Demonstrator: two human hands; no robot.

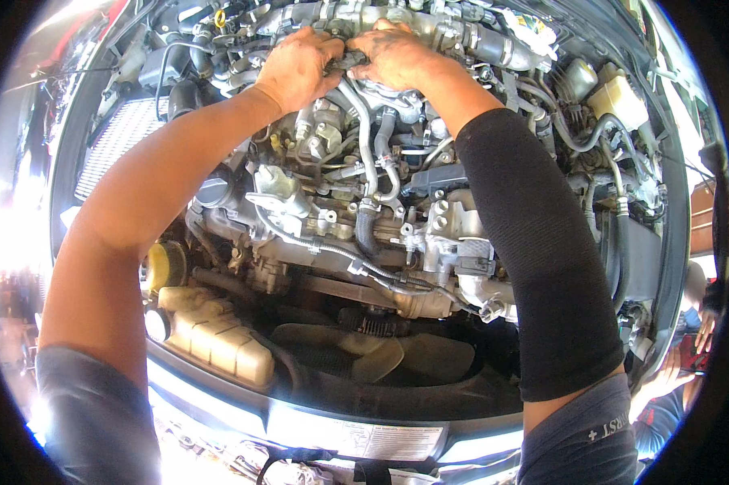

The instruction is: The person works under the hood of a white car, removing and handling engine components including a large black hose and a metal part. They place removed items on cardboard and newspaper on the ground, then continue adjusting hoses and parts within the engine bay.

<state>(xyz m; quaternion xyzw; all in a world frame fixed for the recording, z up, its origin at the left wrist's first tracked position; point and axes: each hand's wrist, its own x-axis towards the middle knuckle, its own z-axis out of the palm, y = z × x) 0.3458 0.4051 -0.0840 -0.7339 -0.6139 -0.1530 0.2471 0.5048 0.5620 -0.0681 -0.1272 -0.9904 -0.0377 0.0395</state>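
Note:
Both my arms reach far over an open car engine. At the back of the engine my left hand has its fingers curled against a dark part between the hands. From the other side my right hand curls its fingers over the same spot. The hands nearly meet, and the fingers hide most of what they grip, so its kind cannot be made out. Grey coolant hoses run down from just below the hands toward the front of the engine. A large metal pipe lies across the back, to the right.
A yellowed plastic tank and a fan sit at the front. A black-sheathed cable crosses the engine. Far right stands a pale fluid reservoir. The radiator support edges the bay nearest me. Another person's hand shows at lower right.

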